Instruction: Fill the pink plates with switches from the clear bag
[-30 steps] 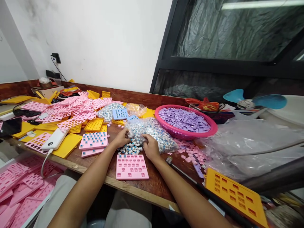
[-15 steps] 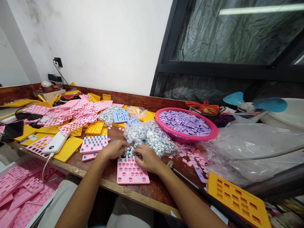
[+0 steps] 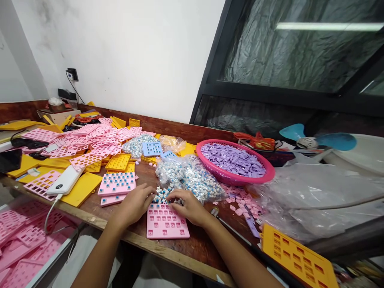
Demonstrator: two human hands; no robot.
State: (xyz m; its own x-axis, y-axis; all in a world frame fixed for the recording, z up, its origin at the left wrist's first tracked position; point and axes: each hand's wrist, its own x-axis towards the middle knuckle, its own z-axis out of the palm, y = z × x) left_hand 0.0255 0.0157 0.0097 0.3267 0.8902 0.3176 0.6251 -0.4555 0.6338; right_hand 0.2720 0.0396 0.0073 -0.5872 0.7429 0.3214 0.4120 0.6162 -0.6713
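A pink key plate with rows of square holes lies flat at the table's front edge. A few blue-and-white keyboard switches sit in its top row at the left. My left hand is at the plate's upper left corner, fingers curled together; whatever they hold is hidden. My right hand reaches over the plate's upper right part with thumb and fingers bent inward, and I cannot make out anything between them. Just beyond the plate, between both hands, lies a loose pile of switches.
Clear bags of switches lie behind the pile. A pink basket holds purple pieces. At left are pink plates fitted with switches, a white power bank and heaped pink plates. A yellow plate is at right.
My left hand has drawn back slightly from the loose switches toward the plate's upper left corner. My right hand stays near the plate's top edge. The camera view has shifted slightly.
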